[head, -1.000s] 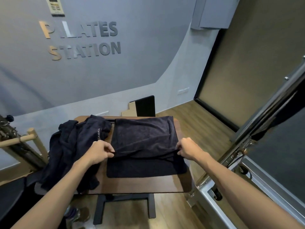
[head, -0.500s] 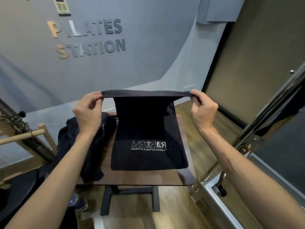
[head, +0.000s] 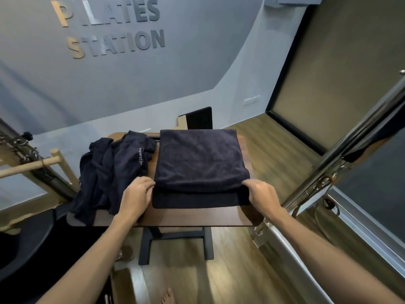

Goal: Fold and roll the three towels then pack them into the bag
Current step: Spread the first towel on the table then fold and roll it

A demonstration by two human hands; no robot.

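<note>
A dark navy towel (head: 200, 163) lies folded on the small wooden table (head: 179, 217), its upper layer stopping short of the lower layer's near edge. My left hand (head: 137, 194) pinches the left near corner of the upper layer. My right hand (head: 262, 197) grips the right near corner. A crumpled heap of dark towels (head: 114, 172) with white lettering sits on the table's left side, partly hanging over the edge. No bag is in view.
A chrome frame and rail (head: 341, 163) run diagonally close on the right. Wooden bars (head: 32, 165) stand at the left. A dark board (head: 198, 118) leans against the wall behind the table. A bare foot (head: 167, 297) shows on the wood floor below.
Both hands lifted the towel's edge high, showing its logo, then brought it down toward me. The towel now lies folded flat and the logo is hidden.
</note>
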